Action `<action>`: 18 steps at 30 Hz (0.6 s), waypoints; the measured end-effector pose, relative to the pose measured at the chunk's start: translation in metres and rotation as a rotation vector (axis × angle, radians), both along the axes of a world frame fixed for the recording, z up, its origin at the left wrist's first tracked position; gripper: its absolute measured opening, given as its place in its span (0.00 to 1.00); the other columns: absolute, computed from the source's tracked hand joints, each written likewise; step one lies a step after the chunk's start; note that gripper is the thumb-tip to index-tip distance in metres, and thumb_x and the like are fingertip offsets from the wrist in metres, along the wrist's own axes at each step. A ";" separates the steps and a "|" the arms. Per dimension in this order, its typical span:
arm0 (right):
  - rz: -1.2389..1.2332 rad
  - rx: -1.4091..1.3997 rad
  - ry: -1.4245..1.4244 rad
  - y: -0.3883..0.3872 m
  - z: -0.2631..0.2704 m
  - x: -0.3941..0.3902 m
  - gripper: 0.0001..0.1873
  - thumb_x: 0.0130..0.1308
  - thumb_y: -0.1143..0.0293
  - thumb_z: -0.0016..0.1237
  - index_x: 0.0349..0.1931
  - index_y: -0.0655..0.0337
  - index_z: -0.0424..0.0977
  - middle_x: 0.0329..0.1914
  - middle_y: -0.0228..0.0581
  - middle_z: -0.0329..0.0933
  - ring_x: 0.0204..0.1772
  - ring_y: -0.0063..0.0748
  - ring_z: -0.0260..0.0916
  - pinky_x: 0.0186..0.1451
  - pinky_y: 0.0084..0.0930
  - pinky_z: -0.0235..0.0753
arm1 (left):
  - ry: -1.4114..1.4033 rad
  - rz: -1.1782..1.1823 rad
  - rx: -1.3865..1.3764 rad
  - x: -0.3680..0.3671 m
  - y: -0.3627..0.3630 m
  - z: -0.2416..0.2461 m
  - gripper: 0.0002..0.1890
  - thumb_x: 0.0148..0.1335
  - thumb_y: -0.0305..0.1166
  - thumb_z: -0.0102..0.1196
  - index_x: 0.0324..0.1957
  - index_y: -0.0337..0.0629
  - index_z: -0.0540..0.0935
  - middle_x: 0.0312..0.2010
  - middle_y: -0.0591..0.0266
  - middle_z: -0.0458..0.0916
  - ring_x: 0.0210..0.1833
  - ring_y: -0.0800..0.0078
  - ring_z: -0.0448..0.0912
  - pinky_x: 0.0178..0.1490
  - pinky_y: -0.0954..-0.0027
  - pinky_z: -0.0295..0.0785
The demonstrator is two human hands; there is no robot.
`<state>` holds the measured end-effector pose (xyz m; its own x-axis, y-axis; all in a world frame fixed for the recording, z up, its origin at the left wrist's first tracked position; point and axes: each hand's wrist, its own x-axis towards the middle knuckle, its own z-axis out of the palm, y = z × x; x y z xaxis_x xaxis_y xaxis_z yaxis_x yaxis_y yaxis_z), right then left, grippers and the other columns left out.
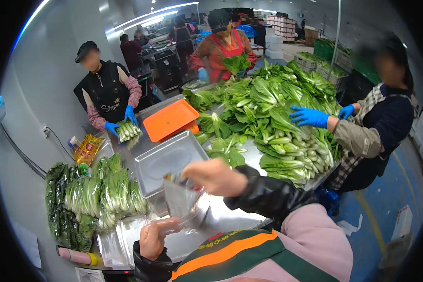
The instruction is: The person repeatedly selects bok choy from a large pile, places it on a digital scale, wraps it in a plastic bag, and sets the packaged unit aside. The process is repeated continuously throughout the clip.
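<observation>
A clear plastic bag [179, 199] hangs between my hands above the steel table. My right hand [215, 178], blurred, grips its upper edge, where coloured print shows. Below and to the left, my left hand [155, 235] has its fingers extended towards the bag's lower edge; whether they pinch the film is unclear. Right behind the bag lies a rectangular metal tray [171, 162]. Flat clear bags [112, 245] rest beside my left hand. Further left are several packs of bagged leafy greens [105, 192], with darker bagged greens [58, 204] at the edge.
Loose bok choy-like greens [296, 148] are heaped to the right. An orange tray [171, 120] sits further back. One co-worker's gloved hands [127, 121] hold greens; another's glove [309, 117] touches the heap. Someone behind holds leaves [236, 63]. A pink bottle [75, 255] lies front left.
</observation>
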<state>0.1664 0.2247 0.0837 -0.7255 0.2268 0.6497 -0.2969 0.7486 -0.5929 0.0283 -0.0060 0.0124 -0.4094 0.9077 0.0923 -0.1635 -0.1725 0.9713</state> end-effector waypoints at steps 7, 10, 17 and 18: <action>-0.555 -0.558 0.770 0.096 -0.081 0.074 0.10 0.73 0.74 0.35 0.45 0.66 0.70 0.36 0.31 0.74 0.35 0.15 0.64 0.39 0.14 0.65 | -0.048 0.125 -0.011 -0.009 -0.004 -0.012 0.28 0.72 0.43 0.34 0.45 0.21 0.77 0.43 0.42 0.81 0.46 0.57 0.80 0.53 0.61 0.72; -0.665 -0.369 0.218 0.111 -0.133 0.091 0.10 0.69 0.72 0.42 0.44 0.67 0.73 0.38 0.40 0.78 0.46 0.27 0.74 0.48 0.20 0.69 | -0.024 0.130 0.023 -0.012 -0.009 -0.016 0.28 0.72 0.43 0.34 0.45 0.21 0.78 0.43 0.44 0.81 0.46 0.58 0.80 0.55 0.62 0.72; -0.257 0.213 0.022 0.053 -0.072 0.072 0.35 0.46 0.65 0.65 0.56 0.63 0.68 0.62 0.53 0.64 0.69 0.56 0.55 0.68 0.46 0.56 | 0.090 0.025 -0.041 -0.001 0.017 0.010 0.27 0.73 0.39 0.30 0.45 0.21 0.78 0.46 0.44 0.79 0.51 0.60 0.77 0.59 0.63 0.68; 0.074 0.274 0.045 0.036 -0.060 0.051 0.38 0.45 0.62 0.65 0.59 0.61 0.66 0.64 0.53 0.61 0.70 0.55 0.53 0.70 0.49 0.54 | 0.129 0.013 -0.051 0.001 0.021 0.017 0.26 0.73 0.38 0.30 0.45 0.21 0.78 0.47 0.44 0.79 0.51 0.60 0.77 0.60 0.64 0.67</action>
